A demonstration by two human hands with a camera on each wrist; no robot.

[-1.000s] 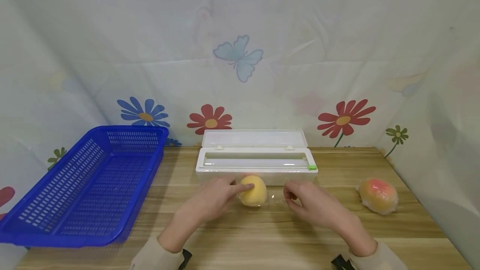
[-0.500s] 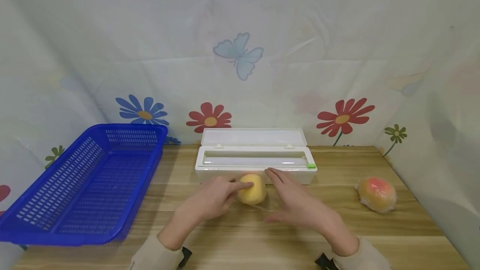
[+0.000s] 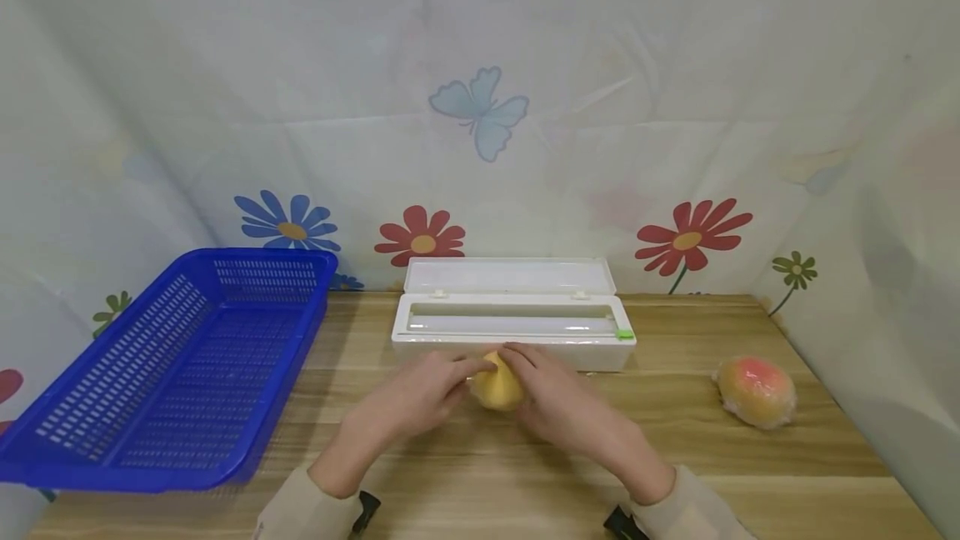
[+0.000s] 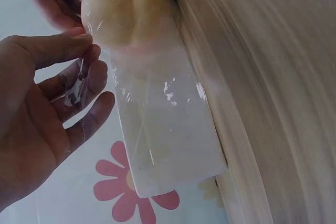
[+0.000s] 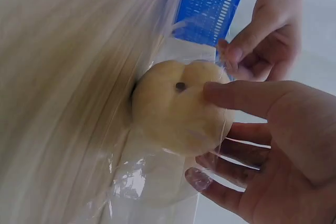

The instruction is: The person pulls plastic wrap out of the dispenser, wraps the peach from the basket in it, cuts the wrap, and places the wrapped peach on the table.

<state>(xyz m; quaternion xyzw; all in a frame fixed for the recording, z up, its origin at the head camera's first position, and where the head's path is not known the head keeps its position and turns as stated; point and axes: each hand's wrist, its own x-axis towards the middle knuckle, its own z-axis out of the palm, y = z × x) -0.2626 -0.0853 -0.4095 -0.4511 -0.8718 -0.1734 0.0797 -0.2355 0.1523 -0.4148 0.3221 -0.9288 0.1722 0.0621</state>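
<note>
A yellow peach (image 3: 498,388) sits on the wooden table at the front of a white cling film dispenser (image 3: 585,358). Clear cling film (image 5: 131,182) clings to the peach and spreads beside it. My left hand (image 3: 423,390) is on the peach's left, its thumb and index finger pinching film at the fruit's edge in the left wrist view. From the right, my right hand (image 3: 566,402) grips the peach, thumb on the face with the small dark hole and fingers behind, film on the fingertips. The peach's far side is hidden in the head view.
A blue plastic basket (image 3: 258,407) stands at the left. Another peach (image 3: 756,390), pink-topped and wrapped in film, lies at the right. The dispenser's lid (image 3: 510,276) is raised towards the flowered curtain (image 3: 570,148) behind the table.
My right hand has moved left from beside the peach, spreading its fingers and then closing onto the fruit with the film. My left hand has stayed at the peach, shifting slightly.
</note>
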